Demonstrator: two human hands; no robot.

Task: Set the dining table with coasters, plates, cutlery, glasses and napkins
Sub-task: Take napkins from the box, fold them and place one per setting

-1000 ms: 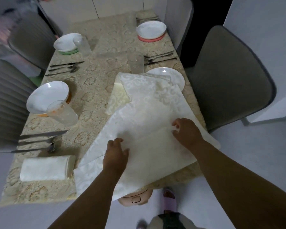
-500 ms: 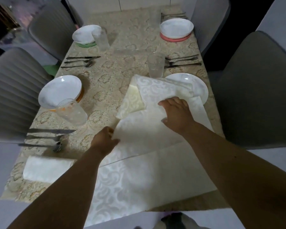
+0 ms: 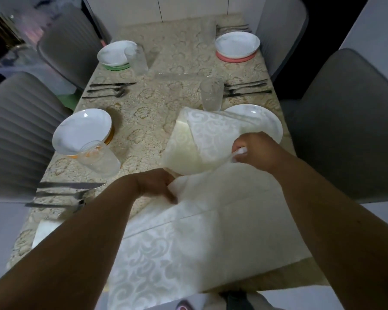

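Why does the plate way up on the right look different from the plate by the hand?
The far right plate shows whole, while the near right plate is partly covered by the big napkin that the hands are folding. The far right plate sits on a pink coaster; no coaster shows under the near right plate. The right hand is close beside the near right plate, not the far one. Both are round and white.

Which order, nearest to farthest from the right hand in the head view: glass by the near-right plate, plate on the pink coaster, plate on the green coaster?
From the right hand:
1. Glass, just beyond the hand, slightly left.
2. Plate on the pink coaster, far right end.
3. Plate on the green coaster, far left corner.
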